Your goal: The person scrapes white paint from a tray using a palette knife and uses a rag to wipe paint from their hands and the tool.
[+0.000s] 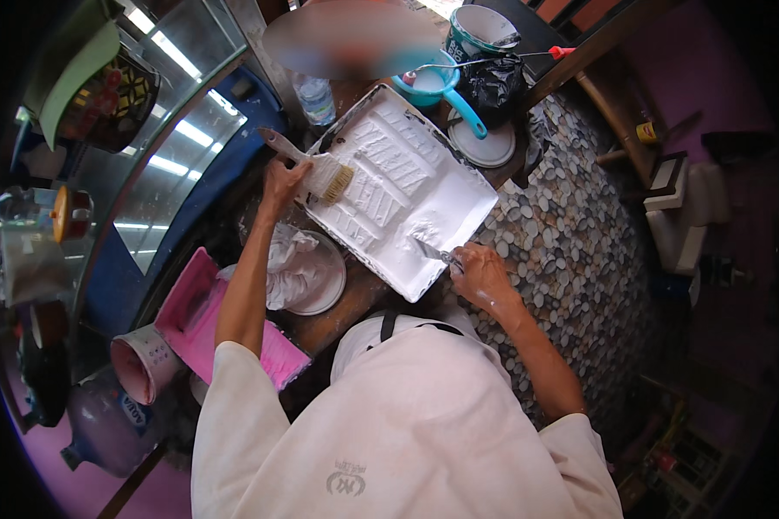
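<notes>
A paint tray (398, 151) coated in white paint lies tilted across a wooden surface in front of me. My left hand (284, 182) is closed on the handle of a paintbrush (333, 177) at the tray's left side, its pale yellowish bristles over the ridged part. In my right hand (480, 277) is a metal scraper (433, 249), its blade down in the white paint of the tray's lower well.
Behind the tray stand a bottle (313, 98), cyan pot (448, 93), bucket (480, 26), black bag (493, 86) and lid (480, 147). Crumpled white cloth (286, 259), pink tray (199, 324) and jug (112, 424) are at left, beside glass panels (173, 182). Pebble-patterned floor (571, 225) is at right.
</notes>
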Available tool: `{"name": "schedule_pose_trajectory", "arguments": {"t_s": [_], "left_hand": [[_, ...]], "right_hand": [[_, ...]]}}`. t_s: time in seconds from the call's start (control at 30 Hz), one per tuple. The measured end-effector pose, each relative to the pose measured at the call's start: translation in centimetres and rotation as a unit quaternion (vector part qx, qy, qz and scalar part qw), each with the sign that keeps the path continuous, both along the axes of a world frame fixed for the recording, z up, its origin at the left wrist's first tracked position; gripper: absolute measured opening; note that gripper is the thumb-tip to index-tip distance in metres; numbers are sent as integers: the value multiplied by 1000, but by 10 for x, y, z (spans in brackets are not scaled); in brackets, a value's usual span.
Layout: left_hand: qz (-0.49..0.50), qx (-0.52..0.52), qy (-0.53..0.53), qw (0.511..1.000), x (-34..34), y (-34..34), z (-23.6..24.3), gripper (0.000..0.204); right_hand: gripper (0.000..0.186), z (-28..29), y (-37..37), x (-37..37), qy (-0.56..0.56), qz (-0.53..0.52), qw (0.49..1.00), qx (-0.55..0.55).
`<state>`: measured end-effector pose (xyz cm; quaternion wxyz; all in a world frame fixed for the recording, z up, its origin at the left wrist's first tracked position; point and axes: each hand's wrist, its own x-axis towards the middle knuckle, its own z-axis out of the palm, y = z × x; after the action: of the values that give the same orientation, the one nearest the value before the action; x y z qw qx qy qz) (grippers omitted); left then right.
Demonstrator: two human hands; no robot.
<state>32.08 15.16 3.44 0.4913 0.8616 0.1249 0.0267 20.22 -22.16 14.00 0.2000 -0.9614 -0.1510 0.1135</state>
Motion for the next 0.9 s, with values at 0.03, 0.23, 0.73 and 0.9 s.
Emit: {"name": "schedule_pose_trajectory", "arguments": {"t_s": [0.03,0.23,0.73,0.9], "left_hand": [[3,-19,4,1000,-2,-2,5,44],[-2,57,-4,998,2,5,-6,43],[1,18,15,1000,-1,-1,5,44],[-5,10,-23,1000,-5,-4,11,44]], "right_hand": [[16,-4,-3,0,0,3,1000,-5],[15,-9,-10,4,-48,-41,998,-28],[12,-8,-5,8,-63,-29,997,-35],[11,-2,0,6,-48,-12,998,-28]]}}
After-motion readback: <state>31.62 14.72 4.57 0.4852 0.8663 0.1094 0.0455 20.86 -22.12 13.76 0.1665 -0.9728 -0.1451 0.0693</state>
